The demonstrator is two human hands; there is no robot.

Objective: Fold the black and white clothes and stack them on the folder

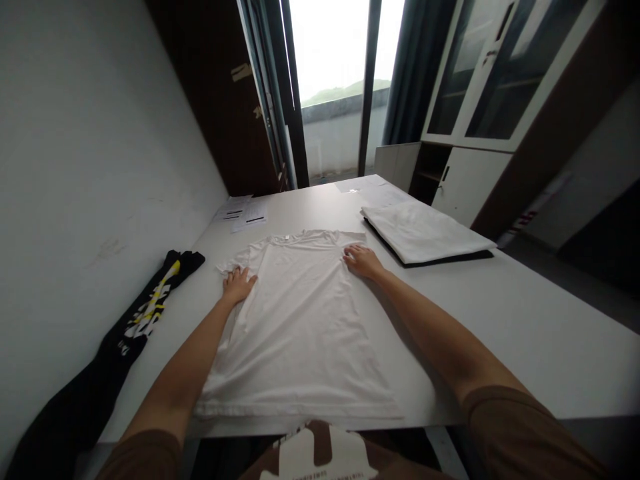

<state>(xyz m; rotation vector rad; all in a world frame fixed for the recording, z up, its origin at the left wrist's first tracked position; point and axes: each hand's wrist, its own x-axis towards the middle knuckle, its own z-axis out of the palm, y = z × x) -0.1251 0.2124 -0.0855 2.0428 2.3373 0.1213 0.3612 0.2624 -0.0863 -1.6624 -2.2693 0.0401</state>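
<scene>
A white T-shirt (300,320) lies spread out on the white table, its collar toward the window and its hem by the near edge. Soft wrinkles cross its body, and the left sleeve is bunched a little. My left hand (239,285) rests on the shirt's left side just below that sleeve, fingers spread. On the opposite side, my right hand (363,261) touches the shirt's edge beneath the right sleeve, its fingers laid out over the fabric. Neither hand grips the cloth.
Folded white cloth (425,230) sits over a black layer at right. A black garment with yellow and white print (150,307) lies along the left wall. Printed papers (250,215) are at the table's far left. Beyond stand a window (333,60) and a cabinet (475,87).
</scene>
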